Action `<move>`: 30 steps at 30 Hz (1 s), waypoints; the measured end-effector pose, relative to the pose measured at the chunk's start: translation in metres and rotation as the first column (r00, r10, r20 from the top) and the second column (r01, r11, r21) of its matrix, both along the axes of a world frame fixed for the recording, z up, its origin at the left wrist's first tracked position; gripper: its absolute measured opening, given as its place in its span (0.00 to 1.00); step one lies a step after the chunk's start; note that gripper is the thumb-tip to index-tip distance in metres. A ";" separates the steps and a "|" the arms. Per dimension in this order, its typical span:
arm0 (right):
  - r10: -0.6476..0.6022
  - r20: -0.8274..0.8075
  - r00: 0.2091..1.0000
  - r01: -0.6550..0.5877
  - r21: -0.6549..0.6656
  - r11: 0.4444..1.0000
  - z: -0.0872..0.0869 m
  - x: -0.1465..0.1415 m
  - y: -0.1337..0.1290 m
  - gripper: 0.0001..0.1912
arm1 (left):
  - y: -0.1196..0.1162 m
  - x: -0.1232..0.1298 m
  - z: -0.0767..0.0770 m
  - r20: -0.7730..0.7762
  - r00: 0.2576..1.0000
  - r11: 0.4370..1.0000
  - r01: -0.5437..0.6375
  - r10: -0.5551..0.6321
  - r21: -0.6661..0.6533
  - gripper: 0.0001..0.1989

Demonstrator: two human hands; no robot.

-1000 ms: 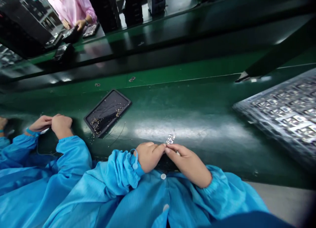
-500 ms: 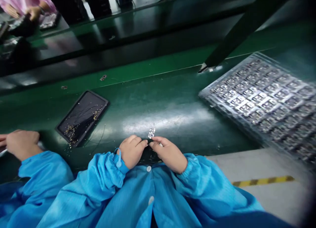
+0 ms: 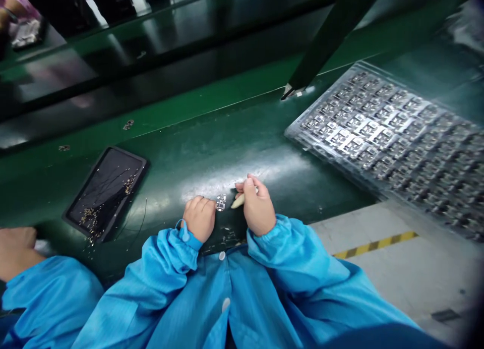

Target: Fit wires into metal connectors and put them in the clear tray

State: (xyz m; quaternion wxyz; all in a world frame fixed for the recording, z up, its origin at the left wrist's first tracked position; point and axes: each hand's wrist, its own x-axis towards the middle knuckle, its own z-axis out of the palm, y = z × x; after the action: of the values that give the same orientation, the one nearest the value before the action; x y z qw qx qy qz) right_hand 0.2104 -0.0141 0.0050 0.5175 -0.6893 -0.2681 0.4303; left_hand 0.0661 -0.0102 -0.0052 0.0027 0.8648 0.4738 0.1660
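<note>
Right hand [image 3: 257, 206] first, as I read it: fingers [image 3: 249, 183] clamped on a pale stick [image 3: 238, 201], tip angled down-left toward the belt. Left hand [image 3: 199, 219]: fingers curled together, low over the belt, grip unclear. Small metal part [image 3: 221, 202] sits between the hands, just beside the left fingertips; I can't tell if they're touching. Both cuffs of the blue smock [image 3: 264, 298] sit at the edge of the green conveyor belt [image 3: 227, 157]. On the left, black tray [image 3: 87, 182] with gold specks and thin wires. On the right, well apart, clear blister tray [image 3: 325, 158] of metal parts. Far left: another person's hand [image 3: 15, 248] and blue sleeve. Gray floor [image 3: 416, 278] with yellow-black tape [image 3: 374, 244] lower right.
</note>
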 end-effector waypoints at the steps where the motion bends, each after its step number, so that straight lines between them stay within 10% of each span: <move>1: -0.011 0.097 0.995 0.004 0.077 0.997 -0.003 -0.001 -0.001 0.18 | 0.001 0.000 -0.001 -0.005 1.000 1.000 0.005 -0.005 -0.015 0.08; 7: -0.010 0.374 0.927 -0.145 0.383 0.912 -0.027 -0.008 -0.009 0.13 | 0.001 0.000 -0.002 -0.024 1.000 0.999 0.012 -0.013 -0.046 0.09; 23: 0.032 0.584 0.811 -0.289 0.353 0.890 -0.025 -0.007 -0.008 0.11 | -0.001 0.001 -0.002 -0.071 0.997 0.999 0.004 -0.008 -0.051 0.07; 30: 0.291 0.821 0.492 -0.614 0.090 0.784 0.000 -0.015 0.003 0.16 | -0.001 0.000 -0.004 -0.056 0.998 0.998 0.003 -0.006 -0.062 0.07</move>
State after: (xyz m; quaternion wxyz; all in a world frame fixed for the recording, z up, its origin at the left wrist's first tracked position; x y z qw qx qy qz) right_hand 0.1950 -0.0107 0.0054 0.3366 -0.5943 -0.7133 0.1570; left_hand 0.0659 -0.0112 -0.0095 0.0166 0.8697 0.4767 0.1269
